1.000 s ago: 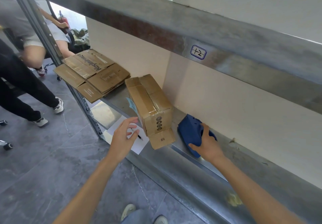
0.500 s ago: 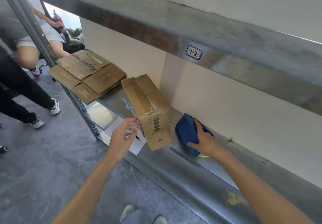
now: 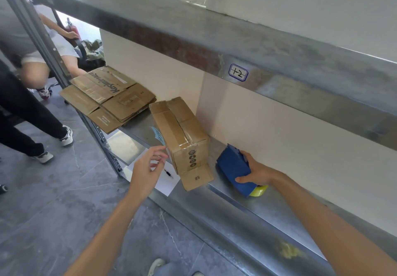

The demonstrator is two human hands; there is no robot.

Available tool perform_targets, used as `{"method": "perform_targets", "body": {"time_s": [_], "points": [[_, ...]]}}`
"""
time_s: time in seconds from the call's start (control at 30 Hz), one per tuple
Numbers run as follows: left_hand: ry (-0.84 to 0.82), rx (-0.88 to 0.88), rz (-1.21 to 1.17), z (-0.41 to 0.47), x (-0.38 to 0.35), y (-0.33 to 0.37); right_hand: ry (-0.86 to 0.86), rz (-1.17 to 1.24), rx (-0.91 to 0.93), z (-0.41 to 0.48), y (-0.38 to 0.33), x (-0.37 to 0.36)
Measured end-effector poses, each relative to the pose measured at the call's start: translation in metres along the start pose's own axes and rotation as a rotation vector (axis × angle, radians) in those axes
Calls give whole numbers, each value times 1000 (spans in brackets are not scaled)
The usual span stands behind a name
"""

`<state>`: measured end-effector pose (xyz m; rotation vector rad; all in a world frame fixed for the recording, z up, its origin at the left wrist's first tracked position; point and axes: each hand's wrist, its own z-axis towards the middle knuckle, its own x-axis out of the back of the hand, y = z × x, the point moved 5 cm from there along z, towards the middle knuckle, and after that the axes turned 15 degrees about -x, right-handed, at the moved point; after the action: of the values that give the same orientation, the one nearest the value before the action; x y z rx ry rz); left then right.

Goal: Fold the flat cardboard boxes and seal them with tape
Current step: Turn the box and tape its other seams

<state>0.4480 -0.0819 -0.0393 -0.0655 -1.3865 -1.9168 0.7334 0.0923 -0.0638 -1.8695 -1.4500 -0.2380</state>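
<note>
A folded brown cardboard box point(image 3: 182, 133) lies on the metal shelf point(image 3: 247, 200), taped along its top seam, with one end flap marked "#8" hanging open toward me. My right hand point(image 3: 255, 171) grips a blue tape dispenser point(image 3: 233, 166) just right of the box; a yellow roll point(image 3: 260, 190) shows under it. My left hand point(image 3: 147, 166) hovers with fingers spread just left of the box's near end, holding nothing. A stack of flat cardboard boxes point(image 3: 107, 97) rests at the shelf's far left end.
A white sheet of paper point(image 3: 165, 182) with a pen point(image 3: 166, 170) lies under my left hand. A blue tag point(image 3: 158, 135) sticks out beside the box. An upper shelf beam point(image 3: 236, 45) hangs overhead. Two people point(image 3: 25, 86) stand at left on the grey floor.
My right hand has closed around the blue tape dispenser and tilted it up, exposing the yellow roll. My left hand stays near the box's end, fingers spread wider.
</note>
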Motion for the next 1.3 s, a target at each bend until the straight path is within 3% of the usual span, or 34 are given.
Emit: {"method": "perform_targets", "body": {"time_s": [0.23, 0.43, 0.6, 0.8, 1.0, 1.3], "points": [[25, -7, -11, 6, 6, 6, 56, 113, 22, 2, 5, -6], [36, -79, -20, 15, 12, 19, 269, -1, 131, -15, 2, 0], [26, -253, -17, 40, 10, 54, 414, -135, 274, -54, -20, 33], [-171, -332, -95, 71, -10, 94, 403, -158, 530, -92, -54, 45], [-458, -251, -258, 77, -29, 105, 378, -259, 577, -98, -70, 30], [-344, -137, -335, 66, -12, 91, 283, -290, 579, -90, -77, 13]]}}
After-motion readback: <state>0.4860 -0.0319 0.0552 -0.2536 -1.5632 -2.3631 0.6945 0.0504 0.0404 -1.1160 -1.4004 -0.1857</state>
